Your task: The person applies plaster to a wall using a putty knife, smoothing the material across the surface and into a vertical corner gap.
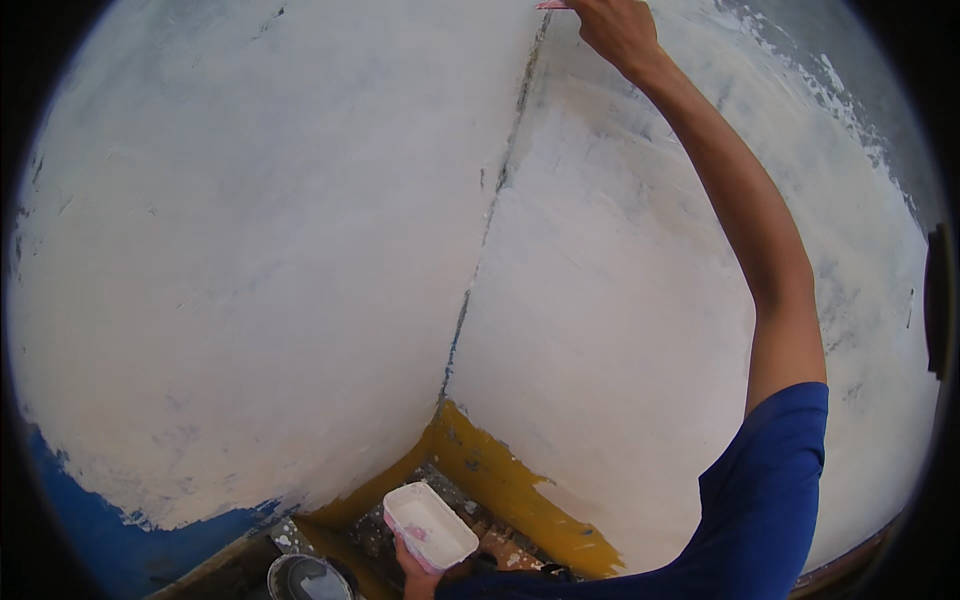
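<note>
My right hand (618, 35) reaches up to the wall corner at the top of the head view. Its fingers are closed on a thin pink-edged tool (551, 5); most of it is cut off by the frame, so its exact kind cannot be told. The tool sits at the upper end of a dark, rough seam (516, 125) where two whitish, smeared walls meet. Low in the view, my left hand (416, 574) grips a white rectangular tub (445, 510) by its near left side. Inside the tub lie a pale coating and a small pinkish smear.
A round bucket (276, 578) with grey-white stuff inside stands at the lower left. Mustard-yellow paint (480, 450) covers the bottom of the corner, and blue paint (170, 550) shows at the lower left wall. Spattered boards (450, 490) lie below the corner.
</note>
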`<state>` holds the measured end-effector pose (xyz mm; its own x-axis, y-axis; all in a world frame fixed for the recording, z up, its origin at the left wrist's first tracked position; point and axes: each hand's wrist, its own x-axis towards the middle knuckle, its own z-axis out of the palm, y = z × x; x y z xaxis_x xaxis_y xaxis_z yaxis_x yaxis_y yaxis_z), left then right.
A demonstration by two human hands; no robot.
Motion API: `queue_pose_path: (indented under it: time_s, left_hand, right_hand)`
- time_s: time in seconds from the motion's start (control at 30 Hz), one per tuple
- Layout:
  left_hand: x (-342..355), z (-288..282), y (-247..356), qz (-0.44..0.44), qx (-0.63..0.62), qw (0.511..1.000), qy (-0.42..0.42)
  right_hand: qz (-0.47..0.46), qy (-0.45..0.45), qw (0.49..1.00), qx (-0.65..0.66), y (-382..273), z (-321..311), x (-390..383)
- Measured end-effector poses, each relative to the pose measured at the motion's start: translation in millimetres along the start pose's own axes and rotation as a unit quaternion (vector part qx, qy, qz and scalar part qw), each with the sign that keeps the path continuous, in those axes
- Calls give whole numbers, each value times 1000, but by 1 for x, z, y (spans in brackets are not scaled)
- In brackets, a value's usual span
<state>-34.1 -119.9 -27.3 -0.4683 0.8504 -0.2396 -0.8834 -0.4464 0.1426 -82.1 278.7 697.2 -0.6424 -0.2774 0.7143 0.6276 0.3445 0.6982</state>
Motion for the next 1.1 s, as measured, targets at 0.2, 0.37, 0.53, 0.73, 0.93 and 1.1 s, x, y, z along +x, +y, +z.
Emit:
queue_pose_path:
  time_s: [0.2,0.37,0.53,0.73,0.93,1.1]
  left_hand:
    - [7,4,-2,-20,8,1000,4]
    - [2,-2,-3,-15,9,1000,15]
    - [1,-11,-4,-16,-12,1000,7]
    - [1,-4,8,-11,-4,1000,1]
    - [1,8,3,-15,11,1000,-14]
    - [3,-6,6,-16,0,1000,-13]
  right_hand:
    - [-6,-73,992,-99,20,33,-2]
    - [-49,-156,986,-22,-67,5,-94]
    - [-130,-253,958,43,-104,-40,-168]
    - [51,-150,987,38,-51,-91,-90]
    - [-34,-164,978,-126,-10,-49,-161]
    - [-31,-215,976,-24,-47,-95,-194]
